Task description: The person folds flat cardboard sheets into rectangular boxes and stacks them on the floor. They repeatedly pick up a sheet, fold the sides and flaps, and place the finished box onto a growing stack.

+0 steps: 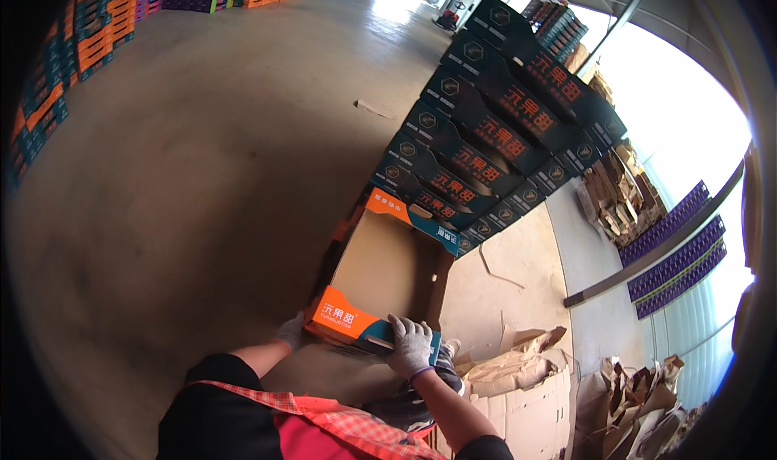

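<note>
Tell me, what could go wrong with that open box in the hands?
The orange and green box might knock the tall stack of dark boxes at its far end, perhaps shifting some. Stepping to the right could mean tripping on the crumpled brown cardboard close by.

Black sleeves, grey gloves

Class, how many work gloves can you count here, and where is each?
2. One covers the left hand, partly hidden, by the near-left corner of the open box; the other covers the right hand, on the near wall's right part.
</note>
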Motion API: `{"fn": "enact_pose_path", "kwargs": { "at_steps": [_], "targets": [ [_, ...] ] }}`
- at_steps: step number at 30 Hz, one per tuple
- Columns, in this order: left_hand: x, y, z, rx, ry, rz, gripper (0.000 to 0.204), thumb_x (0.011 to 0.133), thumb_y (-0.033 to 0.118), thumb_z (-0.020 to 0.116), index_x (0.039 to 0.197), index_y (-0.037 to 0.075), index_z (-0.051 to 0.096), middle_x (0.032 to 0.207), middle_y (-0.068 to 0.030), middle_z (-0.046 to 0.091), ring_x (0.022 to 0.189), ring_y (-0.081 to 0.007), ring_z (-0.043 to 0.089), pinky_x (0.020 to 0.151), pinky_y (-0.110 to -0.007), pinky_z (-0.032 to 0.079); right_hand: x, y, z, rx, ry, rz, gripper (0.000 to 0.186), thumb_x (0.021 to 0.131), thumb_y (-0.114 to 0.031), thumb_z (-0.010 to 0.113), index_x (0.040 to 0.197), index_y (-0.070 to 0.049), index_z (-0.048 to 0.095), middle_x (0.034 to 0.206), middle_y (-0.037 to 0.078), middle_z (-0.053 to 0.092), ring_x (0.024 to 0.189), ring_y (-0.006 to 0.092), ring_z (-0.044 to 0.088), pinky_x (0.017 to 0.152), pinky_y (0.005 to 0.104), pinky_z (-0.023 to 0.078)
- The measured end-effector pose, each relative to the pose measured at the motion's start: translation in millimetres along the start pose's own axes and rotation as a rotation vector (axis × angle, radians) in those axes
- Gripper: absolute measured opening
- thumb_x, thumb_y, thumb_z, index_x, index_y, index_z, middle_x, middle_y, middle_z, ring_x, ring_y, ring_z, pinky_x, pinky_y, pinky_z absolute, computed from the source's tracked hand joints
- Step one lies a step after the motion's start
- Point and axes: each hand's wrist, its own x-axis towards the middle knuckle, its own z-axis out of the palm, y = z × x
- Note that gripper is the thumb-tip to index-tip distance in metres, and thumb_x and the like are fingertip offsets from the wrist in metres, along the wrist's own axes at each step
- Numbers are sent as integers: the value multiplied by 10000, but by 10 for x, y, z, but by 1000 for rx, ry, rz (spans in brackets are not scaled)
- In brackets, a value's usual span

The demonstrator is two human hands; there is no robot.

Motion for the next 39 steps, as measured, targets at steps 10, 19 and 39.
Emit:
{"fn": "enact_pose_path", "kwargs": {
  "at_steps": [10,19,39],
  "targets": [
    [-359,860,-620,553,-710,-400,457,799,520,589,997,113,646,694,-91,628,529,-223,585,502,-380,475,-102,35,-277,297,75,-6,928,573,-314,823,1368,-85,403,1416,180,389,1316,352,362,1097,445,282],
    [-589,4180,-775,-247,-604,738,307,927,247,605,791,-15,690,751,-67,697,689,-116,628,650,-259,505,-2281,626,-185,647,854,642,567,681,-109,742,1211,-73,546,1202,165,558,1083,344,560,938,402,463],
    [620,4425,4099,518,-485,341,933,796,671,534,1423,13,323,1327,-255,498,1236,-379,481,1012,-408,392,-5924,2048,1306,433,393,2326,676,855,-559,545,1268,-28,472,1175,249,586,1061,400,580,896,464,460]
  ]
}}
